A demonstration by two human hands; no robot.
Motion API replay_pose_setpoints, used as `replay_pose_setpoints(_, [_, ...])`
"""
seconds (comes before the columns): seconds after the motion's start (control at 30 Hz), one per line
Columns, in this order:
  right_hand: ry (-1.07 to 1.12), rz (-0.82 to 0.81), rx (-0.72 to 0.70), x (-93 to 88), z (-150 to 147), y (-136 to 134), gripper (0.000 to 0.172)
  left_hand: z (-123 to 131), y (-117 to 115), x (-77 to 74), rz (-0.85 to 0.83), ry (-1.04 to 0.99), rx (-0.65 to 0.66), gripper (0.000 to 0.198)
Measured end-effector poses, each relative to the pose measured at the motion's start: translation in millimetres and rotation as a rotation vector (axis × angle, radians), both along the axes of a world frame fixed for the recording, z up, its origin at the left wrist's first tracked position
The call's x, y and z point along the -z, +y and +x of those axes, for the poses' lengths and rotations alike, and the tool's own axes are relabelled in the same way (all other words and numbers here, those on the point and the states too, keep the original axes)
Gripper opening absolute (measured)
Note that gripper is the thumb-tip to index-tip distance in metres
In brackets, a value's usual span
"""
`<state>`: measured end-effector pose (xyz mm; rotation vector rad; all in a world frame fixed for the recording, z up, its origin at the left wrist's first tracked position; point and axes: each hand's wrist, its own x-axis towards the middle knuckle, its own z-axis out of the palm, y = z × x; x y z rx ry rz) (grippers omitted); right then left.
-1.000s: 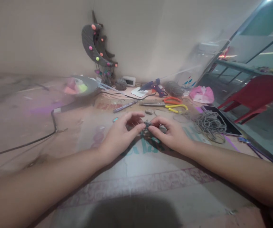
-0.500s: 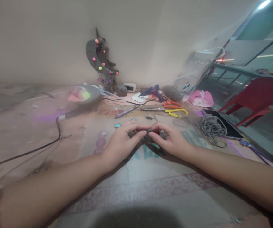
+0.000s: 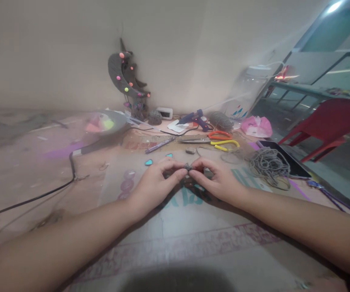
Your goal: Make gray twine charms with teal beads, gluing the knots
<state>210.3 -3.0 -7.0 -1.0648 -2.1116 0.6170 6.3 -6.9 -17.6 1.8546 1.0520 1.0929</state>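
Observation:
Between my two hands, over the middle of the board, is a small grey yarn piece (image 3: 187, 166). My left hand (image 3: 162, 178) pinches it from the left with thumb and forefinger. From the right, my right hand (image 3: 215, 176) pinches the same piece, fingertips almost touching those of the left. Two small turquoise heart shapes lie just beyond my left hand, the nearer one (image 3: 148, 162) in full view. A small dark grey piece (image 3: 190, 151) rests behind the fingertips. To the right is a loose heap of grey yarn (image 3: 270, 166).
Behind the hands lie orange-handled scissors (image 3: 220, 136), yellow-handled scissors (image 3: 225, 144), a purple pen (image 3: 160, 145) and a glue gun (image 3: 196, 119). A dark tablet (image 3: 296, 164) is at the right. A decorated crescent moon (image 3: 118, 75) stands against the wall; a black cable (image 3: 41, 196) runs left.
The view has shifted slightly, so most things sit a little further left. Both hands keep their pinch on the grey yarn piece, which now shows more clearly between the fingertips.

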Motion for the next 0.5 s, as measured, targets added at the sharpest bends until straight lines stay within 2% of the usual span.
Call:
replay_pose_setpoints(0.13, [0.008, 0.000, -0.024, 1.6, 0.5, 1.0, 0.014, -1.5, 1.1, 1.8, -0.007, -0.020, -0.001, 0.016])
replay_pose_setpoints(0.33, [0.008, 0.008, -0.041, -0.6, 0.3, -0.5, 0.014, 0.5, 1.4, -0.8, -0.129, -0.077, -0.003, 0.020])
replay_pose_setpoints(0.5, [-0.031, 0.036, -0.044, -0.3, 0.8, -1.0, 0.017, 2.2, 0.0, -3.9, -0.159, -0.087, 0.015, 0.015])
